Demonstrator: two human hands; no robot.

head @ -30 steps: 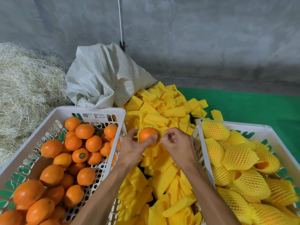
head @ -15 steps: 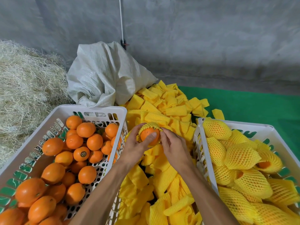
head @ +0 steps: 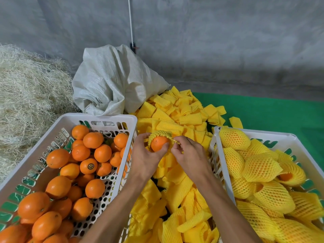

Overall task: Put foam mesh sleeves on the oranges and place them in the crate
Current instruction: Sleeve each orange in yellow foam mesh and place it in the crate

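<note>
While the left hand (head: 146, 159) cups a single orange (head: 159, 143) with its fingers curled round the fruit's near side and thumb pressed against the bare skin, the right hand (head: 190, 156) pinches the rim of a yellow foam mesh sleeve (head: 160, 133) between thumb and fingertips, just to the right of that orange. That sleeve sits stretched over the orange's far half only, so the fruit is partly dressed and held above the pile of loose sleeves (head: 177, 113). To the left of the orange stands the white crate of bare oranges (head: 98, 118); to its right, the crate of sleeved fruit (head: 254, 132), where it should end up. I judge the orange firm, smooth and a little slippery, best held in the palm around its middle, not squeezed. The mesh looks light, springy and easily torn, so the rim seems the place to take it, pulling evenly at opposite edges so it rolls down rather than snapping back off.
</note>
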